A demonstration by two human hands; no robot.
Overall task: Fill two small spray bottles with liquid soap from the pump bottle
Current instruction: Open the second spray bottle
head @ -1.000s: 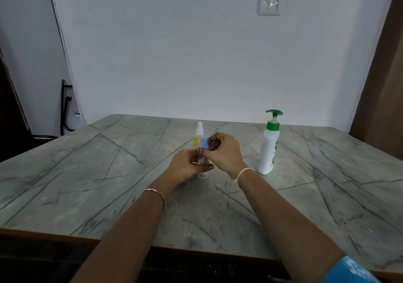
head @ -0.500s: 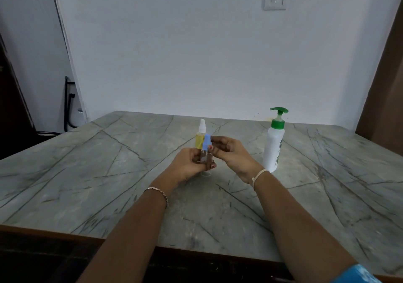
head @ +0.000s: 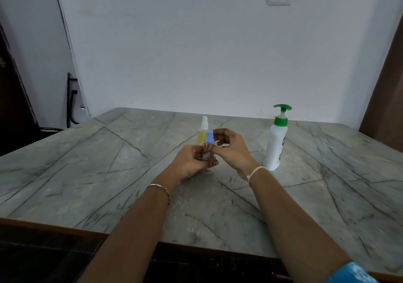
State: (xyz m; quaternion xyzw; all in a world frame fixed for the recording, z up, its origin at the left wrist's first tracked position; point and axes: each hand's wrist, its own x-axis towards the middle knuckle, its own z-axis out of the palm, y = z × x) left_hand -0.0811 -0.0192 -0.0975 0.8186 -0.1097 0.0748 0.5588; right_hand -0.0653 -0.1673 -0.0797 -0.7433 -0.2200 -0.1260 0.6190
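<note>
Blue-capped bottle [head: 209, 139], left hand [head: 190, 163] grips, right hand [head: 233, 150] pinches

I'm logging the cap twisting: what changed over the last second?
The right hand drew its fingers off the blue cap, then pinched it again. The left hand still grips the small clear bottle. The yellow spray bottle and pump bottle stand unmoved on the table.
</note>
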